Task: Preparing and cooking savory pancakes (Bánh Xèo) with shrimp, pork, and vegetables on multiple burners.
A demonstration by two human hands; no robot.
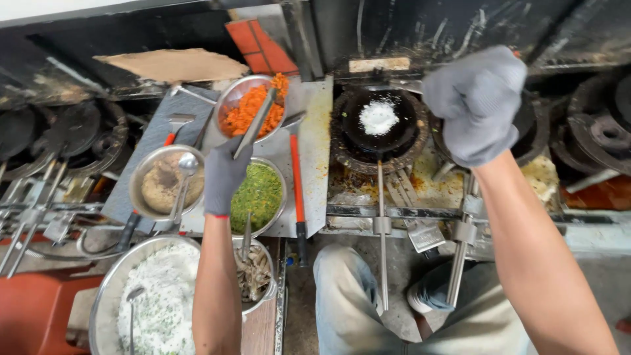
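Both gloved hands (pixel 223 174) (pixel 476 105) clenched.

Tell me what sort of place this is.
Probably a street-food or small commercial cooking station. A blackened round griddle mould holds white batter, steel bowls of orange shreds, green filling and white mix stand beside it, and both gloved hands, left hand and right hand, work over it.

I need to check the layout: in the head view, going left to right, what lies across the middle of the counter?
Bowl of brown filling → left hand, gripping a metal spoon in the orange filling bowl → red-handled tool → round black pan with white batter → right hand, raised in a fist.
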